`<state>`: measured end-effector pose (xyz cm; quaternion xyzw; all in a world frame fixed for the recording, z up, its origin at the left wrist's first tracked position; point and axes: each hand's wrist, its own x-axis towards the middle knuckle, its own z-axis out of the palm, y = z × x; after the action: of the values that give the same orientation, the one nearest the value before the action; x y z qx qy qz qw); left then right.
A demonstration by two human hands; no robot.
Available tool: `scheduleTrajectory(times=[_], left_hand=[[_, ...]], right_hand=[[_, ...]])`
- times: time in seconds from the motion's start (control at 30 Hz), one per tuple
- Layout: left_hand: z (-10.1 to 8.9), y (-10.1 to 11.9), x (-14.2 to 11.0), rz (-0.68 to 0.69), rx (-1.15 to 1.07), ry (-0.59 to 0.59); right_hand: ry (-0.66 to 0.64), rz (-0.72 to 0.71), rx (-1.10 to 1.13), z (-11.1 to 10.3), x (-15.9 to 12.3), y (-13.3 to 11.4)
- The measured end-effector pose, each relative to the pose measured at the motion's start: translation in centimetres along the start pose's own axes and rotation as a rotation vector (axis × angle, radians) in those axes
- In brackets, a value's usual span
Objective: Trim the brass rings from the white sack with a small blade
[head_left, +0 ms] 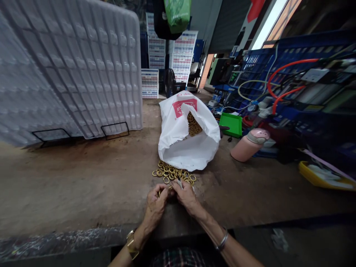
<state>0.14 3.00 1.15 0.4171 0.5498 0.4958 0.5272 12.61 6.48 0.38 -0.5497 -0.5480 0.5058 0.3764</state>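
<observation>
brown worktop [111,178] bears a torn white bag [191,152], loose brass rings [171,172] lying at its near edge. nearer than the bag, the left hand [156,201] pinches a ring [159,194] and the right hand [187,197] grips a small pale tool [180,184]; a slipping tool could nick the left hand, and a knocked bag might spill more rings.

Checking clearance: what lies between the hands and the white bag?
Loose brass-coloured rings, seen in the head view. They fill the stretch from left hand and right hand to the white bag, apparently reaching its near edge.
</observation>
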Motion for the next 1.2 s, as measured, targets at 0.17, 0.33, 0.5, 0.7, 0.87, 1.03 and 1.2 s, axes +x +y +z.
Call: scheduleTrajectory(times=[0.17, 0.33, 0.5, 0.7, 0.87, 1.03, 1.2], left_hand=[[0.1, 0.3, -0.5, -0.175, -0.039, -0.148], [0.0, 0.3, -0.9, -0.266, -0.109, -0.180], [-0.2, 0.2, -1.3, -0.261, -0.212, -0.187], [-0.5, 0.0, -1.6, -0.231, -0.266, -0.189], [-0.5, -0.1, -1.8, -0.173, -0.189, -0.130], [-0.5, -0.2, -2.0, -0.141, -0.103, -0.101], [-0.7, -0.7, -2.0, -0.121, -0.074, -0.086]], right_hand=[[0.044, -0.094, -0.175, 0.0, -0.2, -0.7], [0.008, -0.113, -0.219, 0.1, -0.7, -0.8], [-0.043, -0.139, -0.175, 0.2, -0.8, -0.9], [-0.007, -0.117, -0.209, 0.0, -1.1, -0.7], [-0.053, -0.266, -0.657, -0.1, -2.2, -0.2], [-0.134, -0.293, -0.835, 0.0, -3.0, -0.3], [-0.219, -0.277, -0.862, 0.0, -3.0, -0.4]])
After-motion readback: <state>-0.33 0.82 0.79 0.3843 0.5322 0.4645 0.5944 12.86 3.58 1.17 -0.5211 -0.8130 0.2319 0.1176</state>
